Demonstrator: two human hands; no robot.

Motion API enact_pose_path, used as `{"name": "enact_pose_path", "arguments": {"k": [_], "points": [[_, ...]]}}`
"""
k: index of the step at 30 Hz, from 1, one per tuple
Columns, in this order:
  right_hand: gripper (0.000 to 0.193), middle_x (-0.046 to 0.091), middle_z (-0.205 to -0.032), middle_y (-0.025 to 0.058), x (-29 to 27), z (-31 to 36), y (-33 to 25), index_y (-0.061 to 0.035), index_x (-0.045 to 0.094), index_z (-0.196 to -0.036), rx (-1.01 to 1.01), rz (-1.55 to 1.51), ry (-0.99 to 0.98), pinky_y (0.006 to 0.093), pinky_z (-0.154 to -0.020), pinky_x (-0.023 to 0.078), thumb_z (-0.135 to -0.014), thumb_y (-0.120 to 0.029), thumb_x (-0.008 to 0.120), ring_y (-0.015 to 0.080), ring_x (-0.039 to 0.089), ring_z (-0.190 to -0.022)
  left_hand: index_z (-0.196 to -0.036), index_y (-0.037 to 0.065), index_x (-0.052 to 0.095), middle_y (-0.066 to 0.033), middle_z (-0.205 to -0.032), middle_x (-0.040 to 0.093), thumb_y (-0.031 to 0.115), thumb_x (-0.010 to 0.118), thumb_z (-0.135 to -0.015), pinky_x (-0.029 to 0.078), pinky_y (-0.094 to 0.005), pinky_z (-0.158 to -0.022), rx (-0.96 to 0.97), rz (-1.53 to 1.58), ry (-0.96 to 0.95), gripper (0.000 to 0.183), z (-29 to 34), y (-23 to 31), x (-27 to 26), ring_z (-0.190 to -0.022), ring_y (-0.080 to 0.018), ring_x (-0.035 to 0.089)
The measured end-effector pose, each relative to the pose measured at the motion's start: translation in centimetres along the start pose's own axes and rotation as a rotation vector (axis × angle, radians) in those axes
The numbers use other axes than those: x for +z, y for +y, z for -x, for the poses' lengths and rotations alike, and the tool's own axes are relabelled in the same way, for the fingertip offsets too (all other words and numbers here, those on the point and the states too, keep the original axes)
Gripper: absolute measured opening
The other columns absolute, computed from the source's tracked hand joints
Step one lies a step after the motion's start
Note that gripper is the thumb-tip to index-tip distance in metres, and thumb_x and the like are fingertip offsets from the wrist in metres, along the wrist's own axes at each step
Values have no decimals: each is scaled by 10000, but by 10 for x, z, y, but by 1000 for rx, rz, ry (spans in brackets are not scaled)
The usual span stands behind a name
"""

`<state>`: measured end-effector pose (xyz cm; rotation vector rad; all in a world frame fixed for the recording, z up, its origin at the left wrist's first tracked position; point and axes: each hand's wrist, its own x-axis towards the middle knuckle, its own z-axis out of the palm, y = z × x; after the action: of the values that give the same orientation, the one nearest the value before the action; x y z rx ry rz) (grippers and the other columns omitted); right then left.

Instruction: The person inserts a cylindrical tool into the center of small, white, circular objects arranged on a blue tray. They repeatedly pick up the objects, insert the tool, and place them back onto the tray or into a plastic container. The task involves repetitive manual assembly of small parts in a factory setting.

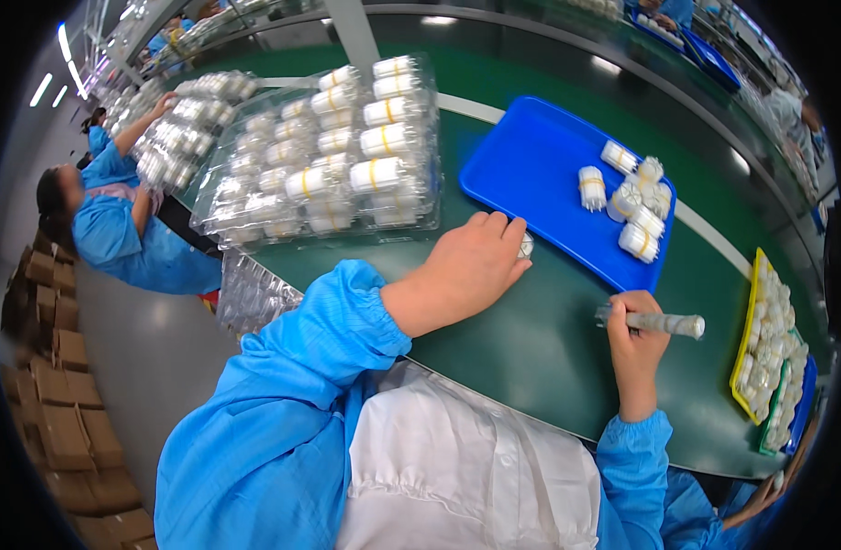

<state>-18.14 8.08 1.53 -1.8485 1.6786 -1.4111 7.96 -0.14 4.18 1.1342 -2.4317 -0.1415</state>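
Observation:
My left hand [471,266] rests low over the green work surface by the near edge of a blue tray [503,156]. Its fingers curl around a small white cylindrical bundle [527,246], of which only the round end shows. In the tray's right half lie several white bundles [592,188] with yellow bands and clear tips, some upright and some on their sides. To the right, my right hand [636,348] grips a thick pen-shaped tool [668,324], greyish white and tilted nearly flat, apart from the tray. Which end of the tool works cannot be made out.
Stacked clear plastic trays [411,220] full of banded bundles stand at the left. A yellow tray [746,367] with more bundles lies at the far right. A co-worker in blue [127,229] reaches into other stacks. Cardboard boxes [67,412] line the floor at left.

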Motion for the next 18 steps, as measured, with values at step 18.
{"name": "enact_pose_path", "arguments": {"k": [18], "points": [[47, 637, -790, 97, 6, 0, -2, 9, 654, -824, -39, 42, -50, 335, -615, 469, -864, -7, 671, 207, 604, -694, -1144, 96, 688, -162, -978, 658, 358, 718, -903, 551, -461, -780, -305, -706, 321, 357, -1, -180, -152, -910, -366, 664]]}}
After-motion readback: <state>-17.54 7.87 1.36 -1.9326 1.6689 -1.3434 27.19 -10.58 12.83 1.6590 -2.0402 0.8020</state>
